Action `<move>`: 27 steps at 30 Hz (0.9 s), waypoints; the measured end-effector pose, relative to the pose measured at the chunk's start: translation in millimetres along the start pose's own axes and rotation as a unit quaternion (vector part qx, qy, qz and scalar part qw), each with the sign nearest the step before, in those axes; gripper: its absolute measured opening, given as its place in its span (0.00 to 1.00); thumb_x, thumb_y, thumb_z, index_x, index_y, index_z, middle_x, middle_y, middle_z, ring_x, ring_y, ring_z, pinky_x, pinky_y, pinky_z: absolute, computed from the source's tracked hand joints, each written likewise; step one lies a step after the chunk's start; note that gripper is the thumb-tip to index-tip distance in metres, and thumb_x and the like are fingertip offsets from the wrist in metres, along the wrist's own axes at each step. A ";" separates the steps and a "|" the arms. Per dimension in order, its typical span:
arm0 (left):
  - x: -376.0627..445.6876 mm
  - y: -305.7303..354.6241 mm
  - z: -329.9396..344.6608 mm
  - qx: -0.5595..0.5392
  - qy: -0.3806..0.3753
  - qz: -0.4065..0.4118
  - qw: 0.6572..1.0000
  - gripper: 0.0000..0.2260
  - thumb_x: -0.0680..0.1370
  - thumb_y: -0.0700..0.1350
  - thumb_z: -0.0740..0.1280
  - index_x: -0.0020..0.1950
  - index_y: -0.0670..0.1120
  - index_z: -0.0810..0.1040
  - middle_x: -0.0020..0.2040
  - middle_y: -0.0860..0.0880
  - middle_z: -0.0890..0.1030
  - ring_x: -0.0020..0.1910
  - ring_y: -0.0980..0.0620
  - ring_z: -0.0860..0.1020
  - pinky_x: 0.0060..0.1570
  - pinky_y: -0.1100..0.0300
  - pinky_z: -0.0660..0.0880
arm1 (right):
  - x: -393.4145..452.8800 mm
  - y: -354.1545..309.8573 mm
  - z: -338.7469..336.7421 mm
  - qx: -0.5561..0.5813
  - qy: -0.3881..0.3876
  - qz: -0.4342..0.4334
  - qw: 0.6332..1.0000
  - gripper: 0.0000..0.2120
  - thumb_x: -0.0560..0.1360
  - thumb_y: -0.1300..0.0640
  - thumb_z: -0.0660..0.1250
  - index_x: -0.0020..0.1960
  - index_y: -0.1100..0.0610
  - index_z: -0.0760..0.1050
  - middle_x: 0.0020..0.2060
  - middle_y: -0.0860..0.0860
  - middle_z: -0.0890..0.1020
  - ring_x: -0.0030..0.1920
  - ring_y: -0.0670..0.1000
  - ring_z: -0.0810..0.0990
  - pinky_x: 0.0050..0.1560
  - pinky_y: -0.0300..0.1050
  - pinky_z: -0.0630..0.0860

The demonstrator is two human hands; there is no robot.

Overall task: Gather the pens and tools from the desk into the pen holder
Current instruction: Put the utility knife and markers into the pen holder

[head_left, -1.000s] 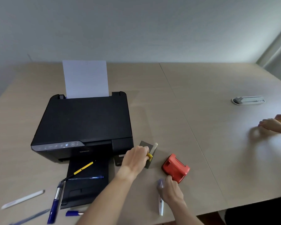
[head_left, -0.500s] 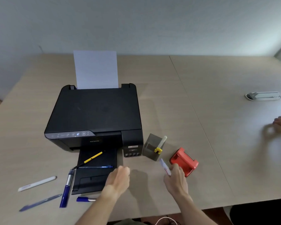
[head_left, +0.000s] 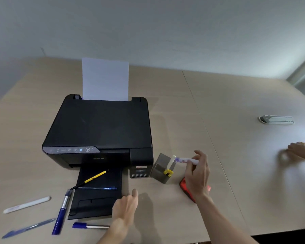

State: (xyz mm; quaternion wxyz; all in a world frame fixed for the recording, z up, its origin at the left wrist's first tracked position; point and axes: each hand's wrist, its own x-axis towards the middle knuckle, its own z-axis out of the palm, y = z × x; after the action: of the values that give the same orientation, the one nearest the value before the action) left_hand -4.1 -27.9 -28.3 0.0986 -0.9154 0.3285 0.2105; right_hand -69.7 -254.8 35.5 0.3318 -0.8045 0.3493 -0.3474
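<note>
A grey square pen holder (head_left: 161,169) stands right of the printer, with a white cutter with a yellow slider (head_left: 170,167) leaning in it. My right hand (head_left: 197,176) grips a white pen with a purple tip (head_left: 187,160), held level with its tip just above the holder's right rim. My left hand (head_left: 126,207) hovers open above the desk near the printer tray. On that tray lie a yellow-black pen (head_left: 92,178) and a blue pen (head_left: 97,188). Further left on the desk lie a blue marker (head_left: 61,214), a blue-capped pen (head_left: 90,226), a white pen (head_left: 26,204) and a translucent blue pen (head_left: 28,228).
A black printer (head_left: 99,131) with upright white paper (head_left: 105,79) fills the desk's left middle. A red hole punch (head_left: 187,190) lies partly behind my right wrist. A white stapler-like tool (head_left: 276,119) sits far right, near another person's hand (head_left: 301,151).
My right hand lifted the white pen from the desk and carried it up to the holder. My left hand let go of the cutter in the holder and drew back toward the desk's front.
</note>
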 end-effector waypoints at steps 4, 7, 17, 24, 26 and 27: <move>3.1 -4.2 -1.6 0.007 0.002 -0.021 1.000 0.17 0.78 0.39 0.69 0.65 0.41 0.69 0.53 0.47 0.83 0.51 0.49 0.83 0.43 0.56 0.78 | 2.1 -1.4 17.6 -0.010 -0.085 0.001 0.996 0.23 0.70 0.67 0.62 0.57 0.45 0.64 0.34 0.46 0.79 0.45 0.37 0.76 0.44 0.31 0.67; 7.3 -10.5 -3.0 0.026 -0.020 0.003 0.999 0.11 0.78 0.35 0.67 0.60 0.42 0.76 0.54 0.46 0.82 0.51 0.47 0.82 0.46 0.54 0.78 | -2.2 5.3 29.4 -0.035 -0.152 0.017 0.988 0.23 0.71 0.69 0.64 0.60 0.50 0.64 0.29 0.45 0.78 0.42 0.38 0.77 0.42 0.31 0.67; 14.2 -2.3 5.1 0.045 0.026 0.005 0.999 0.13 0.80 0.33 0.61 0.64 0.38 0.70 0.53 0.46 0.82 0.51 0.47 0.82 0.45 0.55 0.77 | -3.9 6.2 27.3 -0.038 -0.136 0.051 0.989 0.09 0.78 0.59 0.60 0.57 0.49 0.68 0.36 0.40 0.79 0.42 0.32 0.78 0.36 0.29 0.67; 11.8 -2.8 5.1 0.086 0.009 0.061 0.994 0.14 0.78 0.30 0.62 0.61 0.42 0.74 0.55 0.45 0.79 0.51 0.47 0.80 0.45 0.55 0.76 | -31.2 29.3 17.0 -0.060 -0.114 0.103 0.986 0.09 0.78 0.61 0.57 0.56 0.51 0.69 0.38 0.49 0.79 0.39 0.43 0.76 0.42 0.28 0.68; 12.7 -2.9 5.8 0.083 0.002 0.063 0.995 0.13 0.78 0.33 0.64 0.62 0.41 0.72 0.53 0.45 0.81 0.50 0.46 0.81 0.44 0.54 0.76 | -40.3 35.3 15.8 -0.058 -0.123 0.118 0.984 0.09 0.78 0.62 0.58 0.53 0.50 0.69 0.39 0.48 0.79 0.40 0.47 0.77 0.42 0.31 0.69; 12.7 -2.7 5.6 0.080 -0.001 0.061 0.995 0.16 0.77 0.34 0.66 0.64 0.40 0.70 0.52 0.44 0.81 0.50 0.46 0.81 0.43 0.54 0.76 | -44.7 37.8 15.8 -0.052 -0.130 0.127 0.982 0.08 0.78 0.63 0.58 0.52 0.50 0.69 0.40 0.48 0.79 0.41 0.49 0.77 0.42 0.35 0.69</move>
State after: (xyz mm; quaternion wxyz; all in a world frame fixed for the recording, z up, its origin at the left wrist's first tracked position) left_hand 4.6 -31.1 -38.9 0.1589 -0.8827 0.3991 0.1903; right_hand -92.7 -235.0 -17.0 0.3739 -0.8078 0.4201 -0.1764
